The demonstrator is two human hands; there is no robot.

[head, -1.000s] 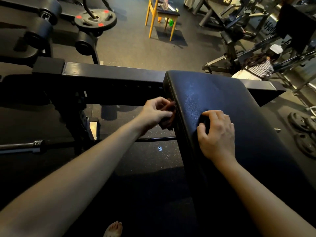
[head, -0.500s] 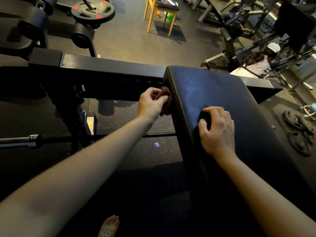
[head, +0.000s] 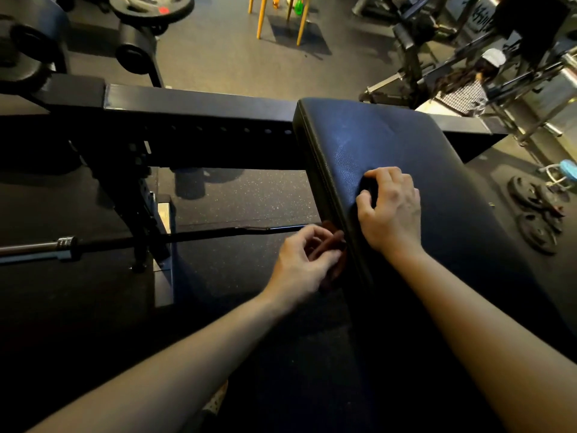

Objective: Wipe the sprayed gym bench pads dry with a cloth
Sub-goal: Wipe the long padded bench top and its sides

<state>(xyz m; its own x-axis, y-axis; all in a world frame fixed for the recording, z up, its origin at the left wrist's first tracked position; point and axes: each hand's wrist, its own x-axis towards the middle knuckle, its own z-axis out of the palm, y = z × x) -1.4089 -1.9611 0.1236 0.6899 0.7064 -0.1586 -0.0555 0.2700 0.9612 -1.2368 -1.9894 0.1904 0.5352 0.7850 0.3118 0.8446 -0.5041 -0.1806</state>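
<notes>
The black padded bench pad (head: 390,142) runs from upper centre toward the lower right, with a faint sheen on its top. My left hand (head: 304,260) grips a dark reddish-brown cloth (head: 334,245) and holds it against the pad's left side edge, low and near me. My right hand (head: 390,210) rests on top of the pad by that edge with its fingers curled. A small dark shape lies under its thumb and forefinger; I cannot tell what it is.
A black steel frame beam (head: 199,120) crosses behind the pad. A barbell (head: 65,245) lies low at the left. Weight plates (head: 534,210) lie on the floor at the right. Further back are a yellow stool (head: 281,17) and a seated person (head: 465,89) among machines.
My left hand has slid the cloth down the pad's left side edge toward me, from near the far corner to beside my right wrist. My right hand has stayed in place.
</notes>
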